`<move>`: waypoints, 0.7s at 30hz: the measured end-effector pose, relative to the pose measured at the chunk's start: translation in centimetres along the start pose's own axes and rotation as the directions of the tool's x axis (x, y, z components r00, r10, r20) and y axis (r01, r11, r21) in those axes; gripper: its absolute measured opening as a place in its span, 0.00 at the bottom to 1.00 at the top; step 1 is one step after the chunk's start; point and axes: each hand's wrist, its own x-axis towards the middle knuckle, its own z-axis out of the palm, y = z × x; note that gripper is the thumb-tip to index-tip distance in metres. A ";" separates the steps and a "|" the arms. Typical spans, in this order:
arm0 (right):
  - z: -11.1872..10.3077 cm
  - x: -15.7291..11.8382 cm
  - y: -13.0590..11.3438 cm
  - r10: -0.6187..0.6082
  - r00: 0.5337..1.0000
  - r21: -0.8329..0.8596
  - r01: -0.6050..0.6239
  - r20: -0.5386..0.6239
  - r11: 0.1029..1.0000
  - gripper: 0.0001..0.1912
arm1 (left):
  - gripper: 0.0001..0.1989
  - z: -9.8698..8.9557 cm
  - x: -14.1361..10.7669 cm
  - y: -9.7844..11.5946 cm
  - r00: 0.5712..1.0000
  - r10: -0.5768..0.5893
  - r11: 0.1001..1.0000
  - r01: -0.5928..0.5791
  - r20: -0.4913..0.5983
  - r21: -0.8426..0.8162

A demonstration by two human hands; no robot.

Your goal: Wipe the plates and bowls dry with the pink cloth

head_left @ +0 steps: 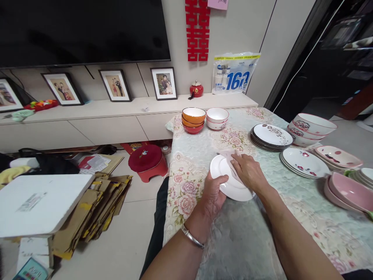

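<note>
A small white plate (239, 192) is tilted above the tablecloth. My left hand (213, 193) grips its near left rim, thumb on top and fingers underneath. My right hand (248, 170) presses a thin, pale wiping cloth (226, 154) against the plate's upper right side. Its fingers are bent over the cloth, and part of the cloth is hidden beneath them. Right of this hand lie a stack of floral white plates (304, 161) and a stack of dark-rimmed plates (271, 135).
Orange and red bowls (194, 116) and white bowls (217, 116) stand at the table's far side. Larger bowls (313, 126) and pink dishes (351, 190) sit at right. A red stool (147, 159) and flattened cardboard (87, 210) are on the floor at left.
</note>
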 end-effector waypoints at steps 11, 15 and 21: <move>0.2 0.2 0.2 -0.243 0.970 0.233 0.236 0.005 0.943 0.21 | 0.33 -0.1 -0.3 0.4 0.995 -0.097 0.994 0.095 0.038 0.058; 0.0 0.2 1.4 0.000 1.000 0.117 -0.003 0.022 0.993 0.22 | 0.35 0.0 -0.4 0.2 0.998 -0.043 0.999 0.042 0.035 0.030; -0.2 -0.1 0.1 0.051 0.998 -0.032 -0.051 -0.021 0.998 0.23 | 0.34 0.1 -0.3 0.0 1.000 0.015 1.000 -0.015 -0.011 0.007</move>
